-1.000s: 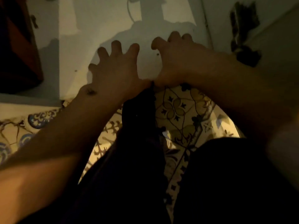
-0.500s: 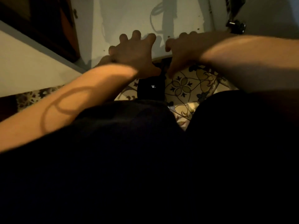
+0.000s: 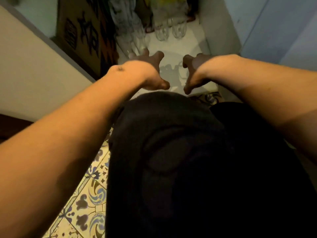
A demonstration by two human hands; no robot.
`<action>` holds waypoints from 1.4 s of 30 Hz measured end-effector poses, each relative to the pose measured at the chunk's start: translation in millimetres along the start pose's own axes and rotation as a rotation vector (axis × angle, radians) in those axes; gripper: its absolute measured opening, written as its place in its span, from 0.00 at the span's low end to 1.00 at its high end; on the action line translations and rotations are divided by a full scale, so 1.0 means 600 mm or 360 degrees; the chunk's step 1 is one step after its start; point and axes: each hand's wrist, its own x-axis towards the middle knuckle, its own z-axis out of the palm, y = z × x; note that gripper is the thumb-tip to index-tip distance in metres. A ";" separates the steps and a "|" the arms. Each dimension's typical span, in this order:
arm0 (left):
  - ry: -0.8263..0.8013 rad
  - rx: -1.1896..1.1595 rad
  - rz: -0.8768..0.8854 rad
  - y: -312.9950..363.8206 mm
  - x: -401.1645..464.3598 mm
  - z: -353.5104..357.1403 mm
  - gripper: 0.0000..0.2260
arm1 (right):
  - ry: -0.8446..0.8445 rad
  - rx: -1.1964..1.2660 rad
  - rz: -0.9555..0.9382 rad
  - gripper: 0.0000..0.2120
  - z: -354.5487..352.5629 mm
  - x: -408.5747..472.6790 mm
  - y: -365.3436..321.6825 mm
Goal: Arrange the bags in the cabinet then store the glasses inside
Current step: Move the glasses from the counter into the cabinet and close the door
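Several clear glasses stand in rows on the white cabinet shelf, with more glasses to their left. Behind them sits a yellow and clear bag, partly cut off by the frame. My left hand hovers over the shelf's front, fingers spread, its fingertips close to the nearest glass on the left. My right hand is beside it, fingers apart, empty. Nothing is held in either hand.
A brown patterned panel leans at the left of the cabinet. A pale cabinet door or wall stands at the right. My dark-clothed knees fill the foreground above the patterned floor tiles.
The view has tilted up, bringing the glasses and bag inside the cabinet into sight. Both hands have lifted off the shelf's front edge and moved apart, fingers spread.
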 end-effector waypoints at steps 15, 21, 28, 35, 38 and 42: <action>0.0357 -0.0131 -0.0054 0.009 -0.074 -0.131 0.38 | 0.0387 0.0248 0.0061 0.47 -0.129 -0.097 -0.007; 0.0314 -0.0242 -0.0079 0.040 -0.099 -0.184 0.37 | 0.0388 0.0450 0.0122 0.42 -0.178 -0.134 -0.017; 0.0121 -0.0260 0.0095 0.041 -0.255 -0.300 0.36 | 0.0176 0.0425 0.0141 0.42 -0.281 -0.299 -0.035; 0.0142 -0.0281 0.0140 0.018 -0.406 -0.489 0.38 | 0.0307 0.0444 0.0070 0.39 -0.430 -0.479 -0.052; 0.0182 -0.0295 0.0133 0.015 -0.468 -0.568 0.38 | 0.0379 0.0388 0.0033 0.37 -0.493 -0.549 -0.061; 0.0232 -0.0354 0.0081 0.008 -0.543 -0.651 0.38 | 0.0406 0.0331 0.0000 0.38 -0.566 -0.628 -0.069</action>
